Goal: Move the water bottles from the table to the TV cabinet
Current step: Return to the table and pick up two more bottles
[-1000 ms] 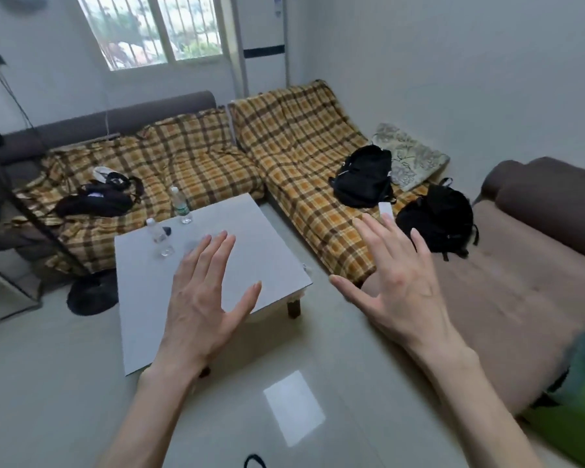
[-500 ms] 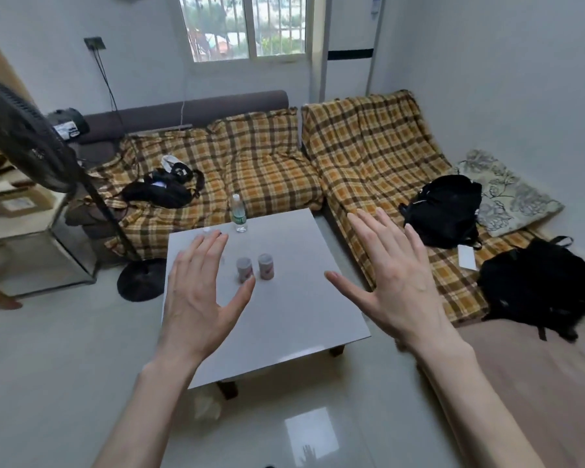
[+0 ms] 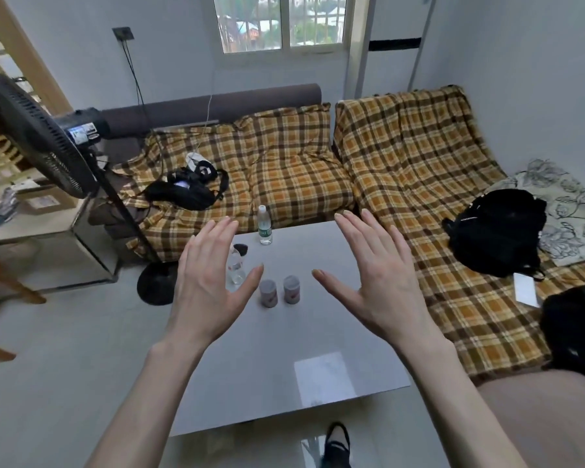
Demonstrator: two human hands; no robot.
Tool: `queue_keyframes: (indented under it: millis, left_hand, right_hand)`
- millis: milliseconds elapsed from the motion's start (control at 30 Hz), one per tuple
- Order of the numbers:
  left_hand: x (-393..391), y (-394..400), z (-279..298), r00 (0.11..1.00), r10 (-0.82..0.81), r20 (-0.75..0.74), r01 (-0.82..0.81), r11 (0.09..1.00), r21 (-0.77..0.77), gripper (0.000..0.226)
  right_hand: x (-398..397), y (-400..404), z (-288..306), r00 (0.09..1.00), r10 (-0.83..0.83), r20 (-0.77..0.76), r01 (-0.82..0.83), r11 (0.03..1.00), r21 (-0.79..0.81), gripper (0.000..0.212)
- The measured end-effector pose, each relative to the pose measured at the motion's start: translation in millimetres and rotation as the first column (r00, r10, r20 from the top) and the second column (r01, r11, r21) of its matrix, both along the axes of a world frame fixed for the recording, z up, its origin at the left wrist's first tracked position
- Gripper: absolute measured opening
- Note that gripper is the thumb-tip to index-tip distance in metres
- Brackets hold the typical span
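Note:
A low white table (image 3: 335, 315) stands in front of me. One clear water bottle (image 3: 264, 225) with a green label stands upright at the table's far edge. A second clear bottle (image 3: 236, 266) stands nearer, partly hidden behind the fingers of my left hand (image 3: 210, 278). My right hand (image 3: 374, 278) is raised over the table's right half. Both hands are spread with palms facing each other and hold nothing. No TV cabinet is in view.
Two small pink-labelled cans (image 3: 279, 291) stand mid-table, and a small black object (image 3: 240, 248) lies near the bottles. A plaid-covered corner sofa (image 3: 402, 170) with black bags wraps behind and right. A standing fan (image 3: 38, 136) and a side table (image 3: 31, 224) are at left.
The view has swung left and closer to the table. The table now sits centred under both hands, and the two cans and the fan have come into view.

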State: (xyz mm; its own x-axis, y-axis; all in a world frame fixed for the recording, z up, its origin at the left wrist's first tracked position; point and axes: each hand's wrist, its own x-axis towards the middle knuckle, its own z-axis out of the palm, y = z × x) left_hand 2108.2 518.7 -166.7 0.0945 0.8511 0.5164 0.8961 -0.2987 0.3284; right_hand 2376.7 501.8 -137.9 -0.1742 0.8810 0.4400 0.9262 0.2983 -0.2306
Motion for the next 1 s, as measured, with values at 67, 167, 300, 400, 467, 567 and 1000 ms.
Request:
queue_keyframes:
  millis: [67,167,300,400,467,567,1000]
  left_hand:
    - [0,24,-6,1.0,0.008,0.003,-0.008,1.0,-0.003,0.075]
    - [0,61,-14,0.999,0.031,-0.017,-0.031,0.999,-0.025,0.074]
    - [2,110,-22,0.997,0.071,-0.021,-0.072,0.995,-0.065,0.073]
    - [0,145,-30,0.993,0.11,-0.036,-0.113,0.989,-0.096,0.073]
    - [-1,168,-37,0.989,0.146,-0.038,-0.149,0.982,-0.12,0.073]
    - [-2,200,-50,0.982,0.184,-0.035,-0.187,0.971,-0.147,0.072]
    - [-29,320,-140,0.969,0.248,-0.005,-0.239,0.927,-0.29,0.074]
  right_hand:
    - [-3,28,-7,1.0,0.024,-0.003,-0.024,1.0,-0.009,0.079]
    - [-7,72,-16,0.999,0.051,-0.016,-0.052,0.998,-0.034,0.078]
    - [-6,131,-25,0.995,0.094,-0.043,-0.096,0.994,-0.046,0.077]
    - [-6,179,-31,0.99,0.126,-0.062,-0.13,0.99,-0.06,0.075]
    - [-6,209,-35,0.986,0.147,-0.074,-0.152,0.986,-0.073,0.075]
    - [-5,252,-45,0.98,0.186,-0.075,-0.192,0.978,-0.081,0.075]
    - [-52,400,-130,0.95,0.31,-0.026,-0.309,0.934,-0.181,0.073]
